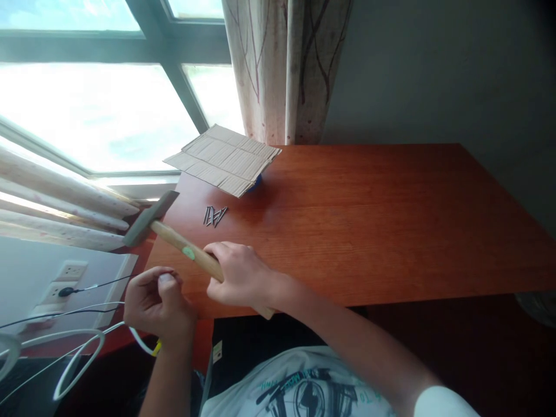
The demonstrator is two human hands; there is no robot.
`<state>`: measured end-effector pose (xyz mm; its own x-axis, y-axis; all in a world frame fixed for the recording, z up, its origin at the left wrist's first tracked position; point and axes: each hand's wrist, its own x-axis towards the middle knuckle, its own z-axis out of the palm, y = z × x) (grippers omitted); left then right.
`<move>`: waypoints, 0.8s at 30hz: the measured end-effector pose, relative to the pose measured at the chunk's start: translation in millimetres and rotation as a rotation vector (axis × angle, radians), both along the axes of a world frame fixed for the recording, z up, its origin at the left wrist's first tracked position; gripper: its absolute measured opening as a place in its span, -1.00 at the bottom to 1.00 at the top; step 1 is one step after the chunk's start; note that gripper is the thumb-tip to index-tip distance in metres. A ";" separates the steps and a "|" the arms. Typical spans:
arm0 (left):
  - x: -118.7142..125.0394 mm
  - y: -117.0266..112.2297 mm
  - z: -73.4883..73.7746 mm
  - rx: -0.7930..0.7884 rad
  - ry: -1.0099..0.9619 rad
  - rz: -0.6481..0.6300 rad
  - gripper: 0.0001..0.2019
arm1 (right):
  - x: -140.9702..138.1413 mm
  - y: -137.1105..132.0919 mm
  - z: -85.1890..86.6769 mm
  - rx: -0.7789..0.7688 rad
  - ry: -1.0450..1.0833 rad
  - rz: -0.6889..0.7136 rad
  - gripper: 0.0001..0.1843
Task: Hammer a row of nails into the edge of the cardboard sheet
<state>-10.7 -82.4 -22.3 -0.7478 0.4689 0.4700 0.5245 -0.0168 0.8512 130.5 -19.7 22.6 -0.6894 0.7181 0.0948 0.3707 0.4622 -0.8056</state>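
Observation:
My right hand (241, 272) is wrapped round the wooden handle of a hammer (182, 246). Its grey metal head points to the upper left, raised above the table's left edge. Just below the hammer, my left hand (158, 301) is closed, with thumb and fingers pinched together. Whatever it may hold is hidden or too small to name. Several nails (214, 216) lie in a small pile on the table beyond the hammer. Behind them a sheet of cardboard (226, 156) rests on a blue object (255, 184) that is mostly covered.
The reddish wooden table (369, 226) stretches to the right. At the left, a wall socket (58, 292) has a black plug in it, and white cables (82, 336) loop near my left arm. A window (99, 110) and curtains (269, 69) stand behind the table.

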 end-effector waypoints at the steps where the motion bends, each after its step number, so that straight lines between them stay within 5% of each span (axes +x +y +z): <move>1: -0.1 0.0 -0.4 0.001 -0.005 -0.029 -0.93 | 11.4 -6.6 3.1 0.010 0.032 -0.002 -0.55; 5: -3.0 6.2 -2.6 -0.167 0.081 -0.231 -0.88 | 65.3 -26.8 19.2 -0.051 0.166 -0.075 -0.56; 11: 17.7 35.0 2.0 -0.414 0.253 -0.550 -0.84 | 145.5 -20.6 30.2 0.024 0.108 -0.396 -0.86; 17: 39.8 47.3 4.7 -0.483 0.404 -0.743 -0.86 | 217.3 11.4 -7.1 0.254 -0.173 -0.743 -0.86; 24: 34.8 48.0 1.5 -0.481 0.388 -0.740 -0.87 | 261.9 32.2 -48.5 0.322 -0.337 -0.912 -0.84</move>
<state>24.1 -34.4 -20.8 -0.0180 0.9664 0.2564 0.7676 -0.1510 0.6229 392.4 12.5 -25.9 0.0800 0.9572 0.2781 0.8736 0.0670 -0.4820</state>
